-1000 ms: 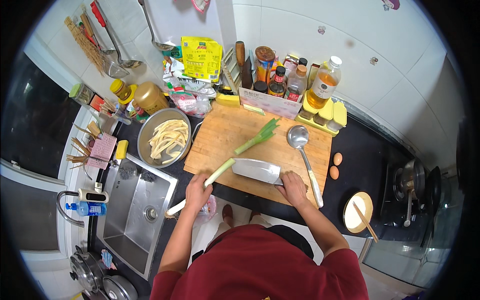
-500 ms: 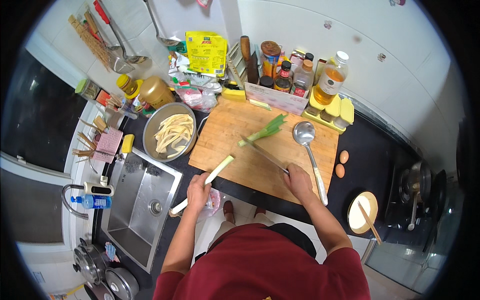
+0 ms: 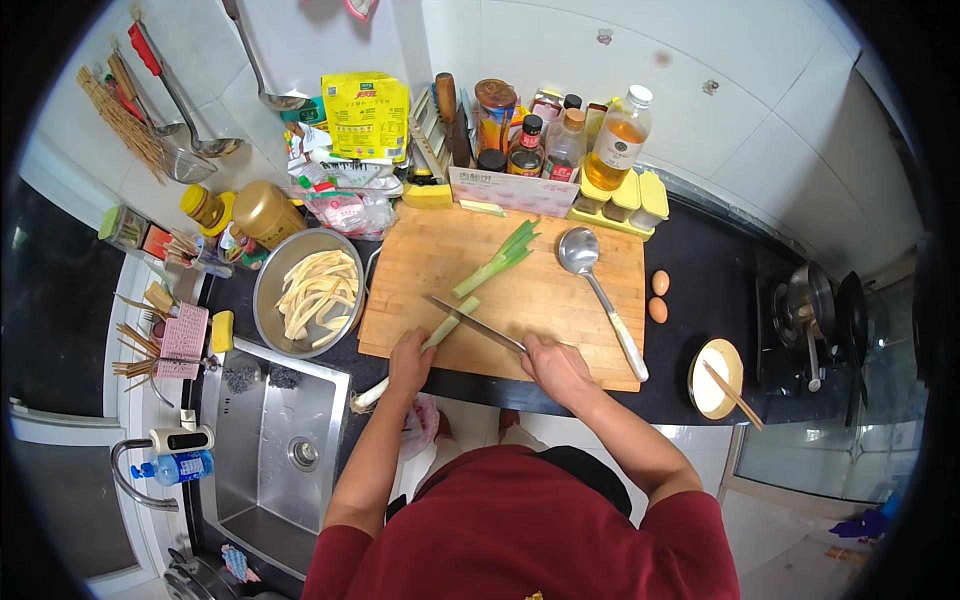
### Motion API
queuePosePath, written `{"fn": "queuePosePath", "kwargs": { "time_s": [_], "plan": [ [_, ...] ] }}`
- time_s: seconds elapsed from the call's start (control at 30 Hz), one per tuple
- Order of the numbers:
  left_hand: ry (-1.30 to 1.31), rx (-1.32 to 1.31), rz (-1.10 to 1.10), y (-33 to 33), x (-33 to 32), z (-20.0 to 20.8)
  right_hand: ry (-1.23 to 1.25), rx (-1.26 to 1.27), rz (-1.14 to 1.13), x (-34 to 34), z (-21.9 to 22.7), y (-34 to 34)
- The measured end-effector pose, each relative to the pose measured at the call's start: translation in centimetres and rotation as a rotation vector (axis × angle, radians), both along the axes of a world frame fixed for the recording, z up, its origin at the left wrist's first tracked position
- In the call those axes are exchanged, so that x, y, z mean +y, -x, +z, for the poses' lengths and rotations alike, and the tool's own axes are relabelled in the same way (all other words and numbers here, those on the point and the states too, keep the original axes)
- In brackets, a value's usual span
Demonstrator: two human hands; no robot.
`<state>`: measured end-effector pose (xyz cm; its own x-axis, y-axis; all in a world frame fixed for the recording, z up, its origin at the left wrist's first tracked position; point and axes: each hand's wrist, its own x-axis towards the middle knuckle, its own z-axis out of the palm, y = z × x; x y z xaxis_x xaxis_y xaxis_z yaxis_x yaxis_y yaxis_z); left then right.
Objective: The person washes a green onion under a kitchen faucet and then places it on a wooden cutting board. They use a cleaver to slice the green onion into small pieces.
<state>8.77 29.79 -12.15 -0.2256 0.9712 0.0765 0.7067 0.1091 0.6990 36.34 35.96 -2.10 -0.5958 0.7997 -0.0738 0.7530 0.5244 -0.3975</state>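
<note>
My left hand [image 3: 408, 362] is closed around a long leek stalk [image 3: 440, 328]. The leek's upper end rests over the wooden cutting board [image 3: 420, 240], while its rooted white end sticks out past the board's near left edge. In my right hand [image 3: 556, 370] is a knife [image 3: 490, 330], its blade pointing up and left across the leek near the cut end. It cannot be told whether the edge touches the stalk. A separate leafy green leek top [image 3: 500, 258] lies just beyond the blade. A metal ladle [image 3: 592, 262] lies on the board's right side.
Left of the board stands a metal bowl [image 3: 262, 300] of pale strips, near the sink [image 3: 240, 440]. Two eggs [image 3: 659, 296] and a bowl with chopsticks [image 3: 730, 358] sit to the right. Bottles [image 3: 612, 140] and yellow-lidded containers [image 3: 650, 205] line the back.
My left hand has brought the leek's end further over the board, under the knife blade. The knife and my right hand have come closer to the leek. The view has shifted a little.
</note>
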Motion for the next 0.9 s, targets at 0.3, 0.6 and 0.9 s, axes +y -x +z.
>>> {"fn": "queuePosePath", "kwargs": {
  "time_s": [0.3,0.6,0.9],
  "plan": [
    [-0.013,0.016,-0.013,0.6,-0.1,-0.2,0.106,-0.071,0.024,-0.2,0.4,2.2],
    [0.009,-0.004,-0.015,1.0,0.3,-0.8,-0.013,-0.142,0.065,-0.4,0.4,3.8],
    [0.062,-0.032,-0.023,1.2,0.5,-1.0,0.003,-0.134,0.087,0.3,-0.1,4.8]
  ]
}}
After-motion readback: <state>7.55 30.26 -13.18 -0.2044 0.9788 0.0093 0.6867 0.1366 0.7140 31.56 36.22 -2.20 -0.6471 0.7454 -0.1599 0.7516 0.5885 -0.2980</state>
